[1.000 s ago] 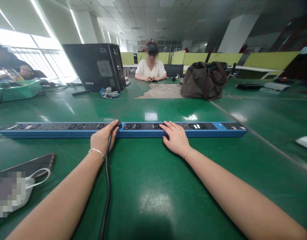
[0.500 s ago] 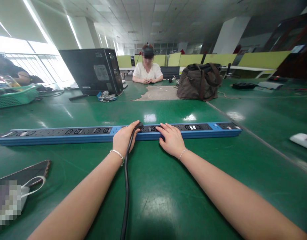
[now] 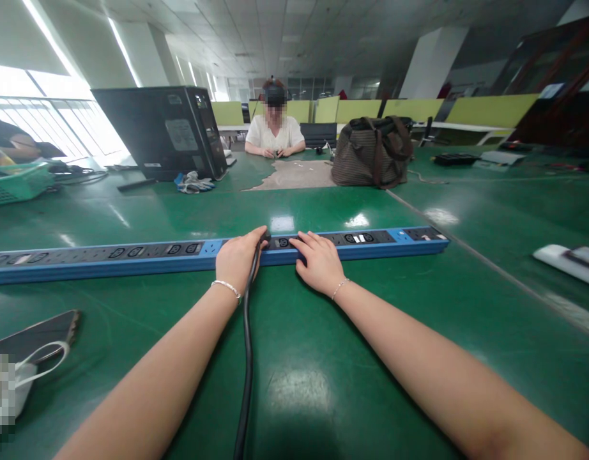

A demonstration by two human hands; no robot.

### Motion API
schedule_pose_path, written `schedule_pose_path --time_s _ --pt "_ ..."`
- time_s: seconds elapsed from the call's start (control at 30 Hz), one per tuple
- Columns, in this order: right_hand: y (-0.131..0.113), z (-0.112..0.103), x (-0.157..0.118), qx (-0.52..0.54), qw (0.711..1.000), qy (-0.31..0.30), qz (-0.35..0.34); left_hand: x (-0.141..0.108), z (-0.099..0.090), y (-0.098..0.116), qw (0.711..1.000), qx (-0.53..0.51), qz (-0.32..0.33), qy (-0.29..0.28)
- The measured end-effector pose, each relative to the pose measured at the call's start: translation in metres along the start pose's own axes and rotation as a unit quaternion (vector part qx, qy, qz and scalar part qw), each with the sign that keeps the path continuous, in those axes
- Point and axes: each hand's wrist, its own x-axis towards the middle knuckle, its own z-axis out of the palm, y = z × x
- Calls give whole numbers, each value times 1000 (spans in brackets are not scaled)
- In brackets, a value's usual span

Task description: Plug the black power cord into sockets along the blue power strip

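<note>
A long blue and black power strip [image 3: 145,253] with many sockets lies across the green table [image 3: 179,396]. My left hand [image 3: 237,259] is closed on a black plug [image 3: 266,238] at the strip's middle. From the plug a thick black cable [image 3: 248,338] runs down past the wrist to the bottom edge. Just right of it, my right hand [image 3: 319,260] rests on the strip with its fingers spread, holding nothing. Whether the plug sits in a socket is hidden by the left hand.
Further back are a black computer case [image 3: 155,134], gloves [image 3: 193,183], a brown bag [image 3: 371,153] and a seated person [image 3: 275,131]. A green basket [image 3: 19,182] and a phone [image 3: 40,332] are at left; a white device [image 3: 567,262] is at right.
The whole view has shifted, so the table's objects appear further left. Both hands keep nearly the same places on the strip, the left still on the plug.
</note>
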Motion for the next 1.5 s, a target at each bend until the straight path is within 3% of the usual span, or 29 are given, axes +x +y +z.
schedule_pose_path --time_s 0.17,0.43,0.7,0.93,1.1,1.3,1.5 --pt "0 -1 -1 1 1000 -5 -1 0 1 5 998 26 64 0" --pt "0 -1 -1 3 1000 -3 -8 -12 13 -6 997 17 53 44" --pt "0 -1 -2 -1 1000 1 -6 -15 8 -4 998 -8 58 23" --pt "-3 -2 -2 6 1000 0 -4 -13 8 -6 1000 -21 19 5" --pt "-20 -5 -2 25 998 19 -48 -12 9 -8 997 -80 7 -14" --pt "-51 2 15 34 991 32 -123 -13 12 -13 981 -172 -86 -16" --pt "-61 9 31 6 993 54 -109 -14 20 -11 988 -143 -61 -5"
